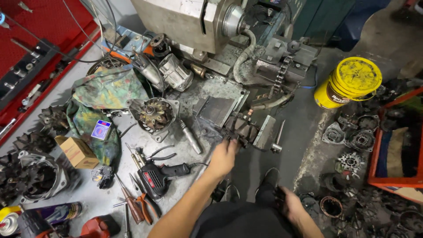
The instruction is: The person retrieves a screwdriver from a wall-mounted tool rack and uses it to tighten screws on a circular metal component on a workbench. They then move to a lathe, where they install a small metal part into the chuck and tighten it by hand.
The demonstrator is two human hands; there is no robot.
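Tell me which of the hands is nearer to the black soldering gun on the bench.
The left hand. It reaches over the bench edge just right of the black soldering gun, fingers on a dark metal part. The right hand hangs lower right, off the bench, far from the gun.

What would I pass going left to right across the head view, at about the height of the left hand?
Small cardboard box → black soldering gun → left hand touching the dark metal part → ratchet wrench → grey alternator housings on the floor → orange crate.
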